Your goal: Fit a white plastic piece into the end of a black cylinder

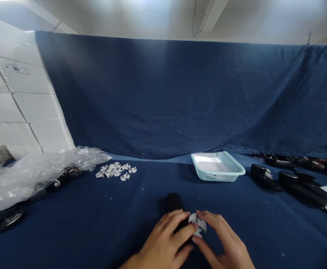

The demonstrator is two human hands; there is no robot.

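Toward the bench's near edge: our left hand [163,239] curls over the black part [174,201], fingertips touching the white disc [200,223].
Right hand [227,239]: thumb and finger pinch the disc's rim; we hold both items right of middle.
Far edge: white pieces [114,169] left, pale-blue basket [219,176] right, below the curtain [163,97].
Side edges: plastic wrap [18,183] left, black components [300,186] right.
Moving room: blue cloth [96,220] stretches from our hands to pieces and basket.
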